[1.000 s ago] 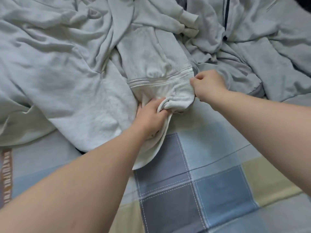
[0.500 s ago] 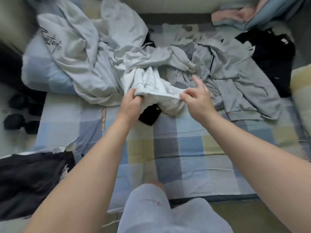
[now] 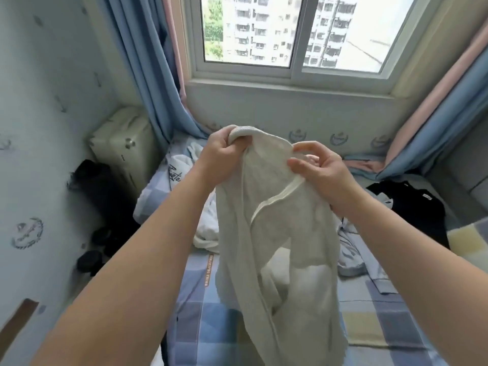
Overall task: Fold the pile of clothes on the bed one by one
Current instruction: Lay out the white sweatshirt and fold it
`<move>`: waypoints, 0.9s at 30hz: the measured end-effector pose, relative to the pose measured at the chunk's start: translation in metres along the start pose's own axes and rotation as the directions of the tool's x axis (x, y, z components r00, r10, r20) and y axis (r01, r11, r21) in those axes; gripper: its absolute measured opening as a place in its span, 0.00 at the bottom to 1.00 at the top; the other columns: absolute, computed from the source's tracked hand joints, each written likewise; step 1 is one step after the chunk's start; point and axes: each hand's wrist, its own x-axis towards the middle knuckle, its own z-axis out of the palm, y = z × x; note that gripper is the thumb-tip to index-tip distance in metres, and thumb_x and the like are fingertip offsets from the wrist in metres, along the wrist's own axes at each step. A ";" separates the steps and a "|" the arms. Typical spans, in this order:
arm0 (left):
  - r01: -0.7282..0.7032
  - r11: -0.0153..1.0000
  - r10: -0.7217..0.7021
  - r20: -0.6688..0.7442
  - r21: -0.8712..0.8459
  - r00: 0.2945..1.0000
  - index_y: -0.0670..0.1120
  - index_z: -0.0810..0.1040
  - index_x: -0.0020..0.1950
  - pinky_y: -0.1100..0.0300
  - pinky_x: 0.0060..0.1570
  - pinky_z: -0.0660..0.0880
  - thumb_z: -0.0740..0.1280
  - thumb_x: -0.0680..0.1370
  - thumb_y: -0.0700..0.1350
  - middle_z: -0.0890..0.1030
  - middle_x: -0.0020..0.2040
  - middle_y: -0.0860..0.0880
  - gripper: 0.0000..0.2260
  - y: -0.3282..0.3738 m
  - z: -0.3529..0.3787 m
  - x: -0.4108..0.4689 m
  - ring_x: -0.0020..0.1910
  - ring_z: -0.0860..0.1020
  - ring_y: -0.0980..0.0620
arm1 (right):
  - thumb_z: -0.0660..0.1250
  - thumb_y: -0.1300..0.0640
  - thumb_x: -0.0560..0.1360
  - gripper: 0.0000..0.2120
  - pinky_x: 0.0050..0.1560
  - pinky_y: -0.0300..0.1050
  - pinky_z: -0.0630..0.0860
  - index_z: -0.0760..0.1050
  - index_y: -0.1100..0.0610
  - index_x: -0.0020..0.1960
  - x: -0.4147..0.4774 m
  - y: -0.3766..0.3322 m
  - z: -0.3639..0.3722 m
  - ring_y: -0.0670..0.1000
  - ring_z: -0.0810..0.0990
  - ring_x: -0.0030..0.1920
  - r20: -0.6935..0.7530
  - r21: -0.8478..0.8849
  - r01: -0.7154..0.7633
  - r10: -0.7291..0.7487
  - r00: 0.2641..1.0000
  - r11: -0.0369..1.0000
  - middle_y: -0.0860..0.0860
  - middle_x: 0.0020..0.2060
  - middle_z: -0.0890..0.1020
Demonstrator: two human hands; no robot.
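Cream knit garment [image 3: 280,247] hangs above the bed [image 3: 211,318], its ribbed edge gripped in the left hand [image 3: 220,157] and pinched just beside it by the right hand [image 3: 319,170].

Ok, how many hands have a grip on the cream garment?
2: left hand grips the ribbed band atop the cream garment; right hand pinches its edge alongside. Neither is hidden.
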 end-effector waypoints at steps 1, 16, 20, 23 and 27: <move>-0.023 1.000 0.023 0.000 -0.020 1.000 0.38 0.81 0.51 0.66 0.43 0.72 0.64 0.81 0.37 0.78 0.42 0.50 0.06 0.011 -0.012 0.002 0.40 0.74 0.58 | 0.78 0.57 0.71 0.16 0.36 0.41 0.78 0.80 0.47 0.56 -0.001 -0.011 0.005 0.48 0.82 0.37 0.035 0.034 -0.010 0.009 0.999 0.999 0.47 0.39 0.84; -0.136 0.977 0.121 0.100 0.165 0.988 0.45 0.70 0.38 0.68 0.27 0.63 0.63 0.83 0.42 0.69 0.32 0.50 0.13 0.102 -0.068 0.017 0.26 0.66 0.61 | 0.66 0.53 0.82 0.14 0.37 0.43 0.80 0.83 0.55 0.40 -0.016 -0.107 0.037 0.50 0.83 0.35 -0.113 0.084 0.013 -0.004 0.994 0.996 0.54 0.38 0.85; -0.095 0.993 0.077 0.252 0.062 0.965 0.39 0.74 0.55 0.57 0.41 0.73 0.68 0.82 0.43 0.81 0.46 0.43 0.08 0.141 -0.062 0.013 0.42 0.77 0.47 | 0.68 0.49 0.80 0.15 0.39 0.46 0.80 0.82 0.56 0.39 -0.010 -0.159 0.024 0.54 0.82 0.35 -0.147 0.055 0.059 -0.050 0.988 0.997 0.56 0.37 0.84; -0.111 0.985 0.047 0.414 0.133 0.909 0.46 0.75 0.64 0.62 0.49 0.80 0.72 0.78 0.48 0.86 0.52 0.48 0.17 0.176 -0.037 0.008 0.50 0.85 0.51 | 0.70 0.48 0.79 0.15 0.37 0.46 0.79 0.81 0.58 0.39 -0.005 -0.196 0.004 0.55 0.81 0.34 -0.142 -0.018 0.117 -0.119 0.983 0.993 0.57 0.34 0.82; -0.184 0.962 0.109 0.334 0.201 0.936 0.40 0.83 0.52 0.60 0.41 0.75 0.68 0.81 0.47 0.82 0.39 0.50 0.11 0.218 0.007 0.007 0.37 0.79 0.55 | 0.72 0.45 0.77 0.22 0.40 0.51 0.75 0.79 0.67 0.44 -0.010 -0.235 -0.044 0.55 0.77 0.36 -0.130 -0.179 0.201 -0.226 0.966 0.963 0.58 0.36 0.79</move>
